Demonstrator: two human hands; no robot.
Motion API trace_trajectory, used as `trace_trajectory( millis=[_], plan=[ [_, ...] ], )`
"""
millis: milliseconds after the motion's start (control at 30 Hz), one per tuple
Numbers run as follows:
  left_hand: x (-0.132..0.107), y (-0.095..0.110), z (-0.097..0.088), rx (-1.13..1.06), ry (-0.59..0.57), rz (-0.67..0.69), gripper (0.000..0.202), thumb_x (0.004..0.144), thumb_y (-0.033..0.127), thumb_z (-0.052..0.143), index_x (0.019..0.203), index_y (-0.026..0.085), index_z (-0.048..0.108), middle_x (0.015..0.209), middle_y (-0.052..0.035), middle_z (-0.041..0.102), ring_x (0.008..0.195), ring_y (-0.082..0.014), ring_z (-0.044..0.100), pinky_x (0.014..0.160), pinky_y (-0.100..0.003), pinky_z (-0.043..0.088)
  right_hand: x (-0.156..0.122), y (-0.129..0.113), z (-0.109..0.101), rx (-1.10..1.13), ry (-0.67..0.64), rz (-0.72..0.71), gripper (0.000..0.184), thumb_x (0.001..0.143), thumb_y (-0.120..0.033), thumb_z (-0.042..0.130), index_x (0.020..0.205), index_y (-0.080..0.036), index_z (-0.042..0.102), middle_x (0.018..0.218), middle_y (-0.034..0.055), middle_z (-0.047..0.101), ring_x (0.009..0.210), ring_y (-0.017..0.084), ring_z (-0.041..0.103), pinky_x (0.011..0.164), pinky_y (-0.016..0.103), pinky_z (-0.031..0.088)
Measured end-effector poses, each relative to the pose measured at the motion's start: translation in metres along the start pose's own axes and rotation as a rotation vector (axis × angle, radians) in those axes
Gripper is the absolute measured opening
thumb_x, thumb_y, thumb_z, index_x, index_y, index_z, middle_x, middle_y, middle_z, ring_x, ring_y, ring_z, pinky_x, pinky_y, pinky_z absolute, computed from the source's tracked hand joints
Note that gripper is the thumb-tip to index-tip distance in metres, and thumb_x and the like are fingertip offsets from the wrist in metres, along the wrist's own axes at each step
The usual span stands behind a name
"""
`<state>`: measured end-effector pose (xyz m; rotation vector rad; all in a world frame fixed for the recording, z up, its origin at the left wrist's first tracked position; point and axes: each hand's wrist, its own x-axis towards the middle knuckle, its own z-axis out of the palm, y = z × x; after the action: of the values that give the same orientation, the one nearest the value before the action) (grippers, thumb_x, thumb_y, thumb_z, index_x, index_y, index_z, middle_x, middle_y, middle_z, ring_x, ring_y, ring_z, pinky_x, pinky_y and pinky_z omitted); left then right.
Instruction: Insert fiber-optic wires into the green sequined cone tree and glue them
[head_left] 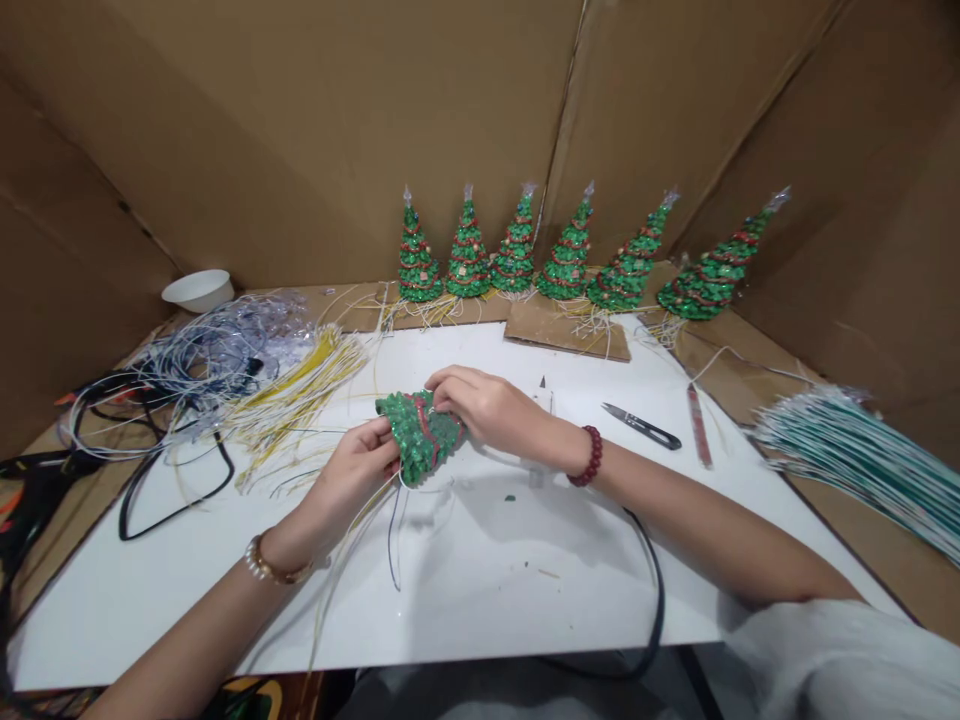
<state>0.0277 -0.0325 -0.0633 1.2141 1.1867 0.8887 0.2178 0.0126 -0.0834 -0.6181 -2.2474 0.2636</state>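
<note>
A small green glittery Christmas tree (pixel 411 437) lies on its side between my hands, just above the white table (pixel 480 560). A red garland (pixel 427 430) runs across it. Around its wide base curl the fingers of my left hand (pixel 354 462), closed on it. My right hand (pixel 491 410) is closed too, its fingertips pinched against the narrower part; whether they grip the garland or the tree itself is hidden. White and yellow wires (pixel 352 535) trail from the base toward the table's front edge, and a thin dark wire hangs beside them.
Several finished-looking trees (pixel 466 250) stand along the back cardboard wall. Thread snips (pixel 641 425) and a red strip (pixel 699 428) lie to the right, near a bundle of green-and-white wires (pixel 862 460). At left are yellow wires (pixel 300 385), tangled cables (pixel 202 350) and a white bowl (pixel 199 290).
</note>
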Motion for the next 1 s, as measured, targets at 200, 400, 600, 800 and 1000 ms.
trace_trajectory(
  millis=[200, 400, 600, 800, 1000],
  plan=[
    [0.004, -0.011, 0.003, 0.033, 0.063, 0.032, 0.016, 0.062, 0.022, 0.071, 0.057, 0.014, 0.058, 0.051, 0.0035, 0.052, 0.047, -0.0079, 0.04, 0.045, -0.019, 0.031, 0.0, -0.004, 0.004, 0.074, 0.04, 0.047, 0.018, 0.093, -0.009, 0.038, 0.086, -0.015, 0.053, 0.1, 0.0103, 0.061, 0.093, 0.016, 0.057, 0.081, 0.031, 0.05],
    [0.003, -0.012, -0.001, 0.068, 0.09, 0.001, 0.017, 0.063, 0.021, 0.068, 0.054, 0.014, 0.056, 0.049, 0.0045, 0.046, 0.046, -0.0066, 0.031, 0.044, -0.019, 0.025, 0.002, -0.002, 0.009, 0.098, 0.107, 0.096, 0.019, 0.095, -0.017, 0.043, 0.081, -0.016, 0.055, 0.094, 0.0075, 0.061, 0.091, 0.016, 0.053, 0.083, 0.03, 0.047],
    [0.001, -0.008, -0.005, 0.098, 0.078, -0.012, 0.015, 0.066, 0.02, 0.061, 0.054, 0.014, 0.055, 0.047, 0.0057, 0.036, 0.046, -0.0064, 0.026, 0.044, -0.02, 0.02, 0.002, -0.002, 0.012, 0.082, 0.092, 0.141, 0.02, 0.096, -0.021, 0.043, 0.081, -0.018, 0.057, 0.093, 0.0049, 0.06, 0.092, 0.016, 0.051, 0.082, 0.029, 0.045],
    [0.0, -0.004, -0.003, 0.116, 0.038, -0.006, 0.023, 0.064, 0.021, 0.06, 0.045, 0.016, 0.048, 0.043, 0.006, 0.03, 0.043, -0.0062, 0.022, 0.042, -0.021, 0.017, 0.003, -0.007, 0.016, 0.041, 0.096, 0.176, 0.019, 0.095, -0.021, 0.045, 0.081, -0.018, 0.058, 0.09, 0.0043, 0.06, 0.089, 0.016, 0.05, 0.079, 0.028, 0.044],
    [0.002, -0.003, -0.006, 0.179, 0.009, -0.002, 0.026, 0.064, 0.025, 0.064, 0.044, 0.015, 0.051, 0.045, 0.0049, 0.032, 0.046, -0.0068, 0.022, 0.043, -0.021, 0.017, 0.002, -0.01, 0.017, 0.059, 0.102, 0.201, 0.019, 0.095, -0.022, 0.045, 0.082, -0.018, 0.058, 0.09, 0.0043, 0.06, 0.089, 0.016, 0.051, 0.08, 0.029, 0.045]
  ],
)
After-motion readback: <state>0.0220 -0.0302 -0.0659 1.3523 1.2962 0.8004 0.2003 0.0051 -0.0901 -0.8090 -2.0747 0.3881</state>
